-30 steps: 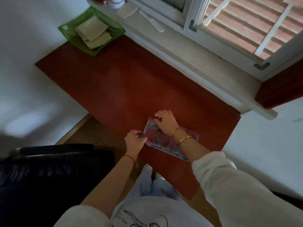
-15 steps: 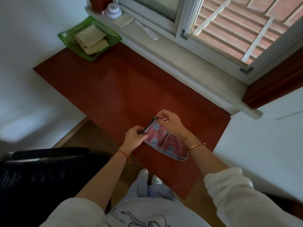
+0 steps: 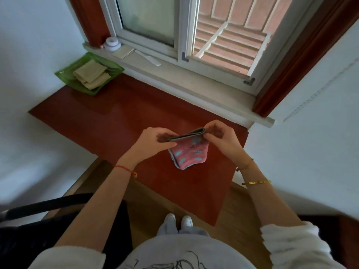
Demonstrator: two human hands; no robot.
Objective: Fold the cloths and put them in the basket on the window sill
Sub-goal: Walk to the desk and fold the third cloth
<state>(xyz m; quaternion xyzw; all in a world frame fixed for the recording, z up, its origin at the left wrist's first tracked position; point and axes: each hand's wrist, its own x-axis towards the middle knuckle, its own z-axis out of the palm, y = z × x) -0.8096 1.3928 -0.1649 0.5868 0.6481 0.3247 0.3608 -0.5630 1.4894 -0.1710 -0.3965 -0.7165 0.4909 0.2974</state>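
Both hands are up over the red surface, and the pink cloth with its blue spots is strung between them. The left hand pinches the left end of the folded top edge, its fingers curled onto the cloth. The right hand pinches the right end of that edge, thumb and fingers closed on the fabric. Motion blurs the fingertips on both sides. That top edge shows as a thick grey stack of layers, tilted up toward the right. The rest of the cloth hangs below it toward the person; whether its lower edge touches the surface, I cannot tell.

Far left, at the back corner of the surface, sits the green basket, tucked against the left end of the window sill. Beige folded cloths lie inside it, one overlapping another. On the sill itself stand a small white jar, a flat pale pad just beside it, and a white strip lying further right. A red string circles the left wrist, a gold bangle the right forearm. A black chair stands low on the left.
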